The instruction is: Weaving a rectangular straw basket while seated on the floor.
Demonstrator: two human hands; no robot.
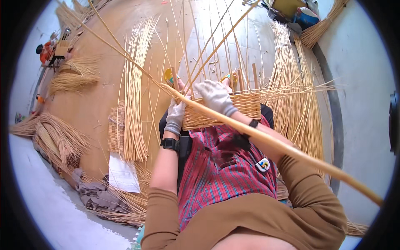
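Head view: wicker panel across the lap, both gloved hands at its upper left

Location: the rectangular panel lies over the person's knees, above the red striped apron. Wooden stakes rise past its far edge; slim rods fan out above it.

Handling (judged): light overall, with a close weave that should feel firm and springy rather than soft. Dry surface, so little slip expected against knitted gloves. Thin rod ends look the most fragile part and could crack if bent sharply. Best hold: the woven body close to a stake, or an end corner, rather than a loose tip. One thick rod crosses the foreground from the panel's left end toward the lower right; it looks stiff, and its length could make it swing or lever awkwardly.

Pose: left hand upright at the panel's left end, wrist nearly in line with the forearm. Rods partly cover its fingers; degree of closure and exact hold cannot be told. Right hand reaches across the upper edge, back of the glove upward, fingers lightly bent and pointing left. Its palm side and thumb are hidden; whether it grips a rod cannot be told. Right forearm angles in from the lower right, elbow out wide.
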